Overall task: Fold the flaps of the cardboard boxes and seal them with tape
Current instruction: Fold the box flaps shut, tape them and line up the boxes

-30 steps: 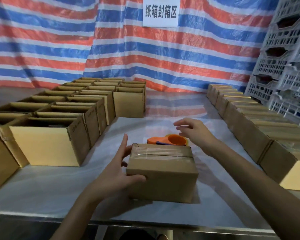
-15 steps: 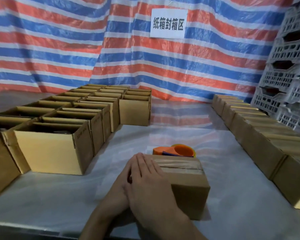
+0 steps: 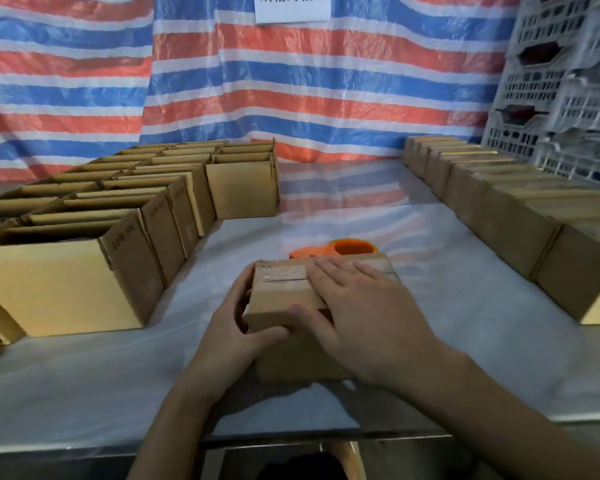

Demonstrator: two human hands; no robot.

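At table (image 3: 440, 317) centre, smoothing tape (image 3: 284, 273) on box (image 3: 278, 301) with flat right hand (image 3: 371, 313), left hand (image 3: 232, 329) clasping nine-o'clock side; next, probably setting aside.

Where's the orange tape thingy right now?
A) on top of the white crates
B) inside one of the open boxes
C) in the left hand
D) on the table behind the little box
D: the orange tape dispenser lies on the table just behind the taped box.
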